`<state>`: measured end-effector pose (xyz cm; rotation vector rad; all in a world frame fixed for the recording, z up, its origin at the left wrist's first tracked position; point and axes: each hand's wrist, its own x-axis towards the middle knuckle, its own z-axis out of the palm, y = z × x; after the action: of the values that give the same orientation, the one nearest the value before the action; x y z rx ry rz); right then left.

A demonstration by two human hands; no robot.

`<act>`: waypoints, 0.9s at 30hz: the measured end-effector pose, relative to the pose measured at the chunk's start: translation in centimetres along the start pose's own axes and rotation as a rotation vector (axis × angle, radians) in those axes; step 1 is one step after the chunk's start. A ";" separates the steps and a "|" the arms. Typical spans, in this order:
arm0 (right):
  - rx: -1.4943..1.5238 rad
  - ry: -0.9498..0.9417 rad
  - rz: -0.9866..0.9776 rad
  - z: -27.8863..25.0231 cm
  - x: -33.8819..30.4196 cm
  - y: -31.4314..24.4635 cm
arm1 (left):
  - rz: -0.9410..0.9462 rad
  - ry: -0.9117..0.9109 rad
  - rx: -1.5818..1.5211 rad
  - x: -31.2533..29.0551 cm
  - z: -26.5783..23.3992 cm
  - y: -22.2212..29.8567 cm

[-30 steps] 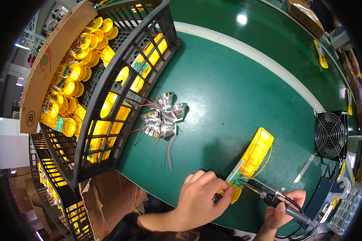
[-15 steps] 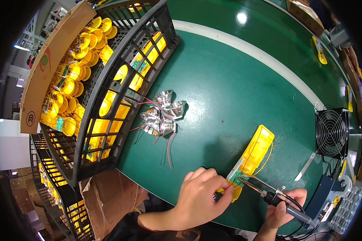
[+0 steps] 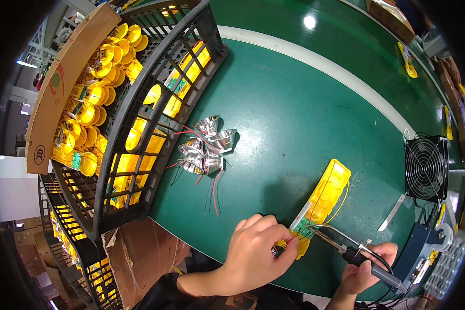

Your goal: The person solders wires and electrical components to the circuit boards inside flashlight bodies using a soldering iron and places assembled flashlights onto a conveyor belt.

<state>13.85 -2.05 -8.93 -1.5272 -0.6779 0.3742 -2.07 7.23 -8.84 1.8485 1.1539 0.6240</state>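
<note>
A long yellow plastic housing (image 3: 326,192) lies at an angle on the green bench top, with a small green circuit board (image 3: 302,226) at its near end. My left hand (image 3: 257,252) is closed at that end, thumb and forefinger pinching a thin red wire (image 3: 293,238) against the board. In my right hand (image 3: 366,271) is a soldering iron (image 3: 386,276), a thin curved metal tube running beside its shaft. The iron's tip reaches the board, close to my left fingertips. Whether it touches the wire is too small to tell.
Silver reflector cups (image 3: 212,139) with red and black wires sit left of centre. A black plastic crate (image 3: 120,103) of yellow parts stands at left, a cardboard strip (image 3: 67,85) along it. A black fan (image 3: 425,169) and a dark blue box (image 3: 417,253) are at right.
The iron's tip and my left fingertips stay at the board, with only slight shifts. The red wire between my left fingers shows more plainly. The whole view has shifted slightly.
</note>
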 end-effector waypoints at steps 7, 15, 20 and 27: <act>0.100 -0.073 -0.016 -0.7 0.3 0.2 | 0.004 -0.003 0.007 0.0 -0.1 0.1; 0.113 -0.064 -0.017 -1.0 0.2 0.0 | 0.021 0.008 -0.024 -0.8 -0.8 -0.3; 0.135 -0.075 -0.023 -1.1 0.4 0.0 | 0.104 0.029 -0.054 -1.7 -0.6 -0.8; 0.136 -0.030 -0.044 -1.1 0.5 -0.3 | 0.151 0.203 -0.055 -2.0 0.7 -1.2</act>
<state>14.82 -2.65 -8.47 -1.3782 -0.6948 0.4021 -3.01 5.40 -10.20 1.8697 1.1209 0.9383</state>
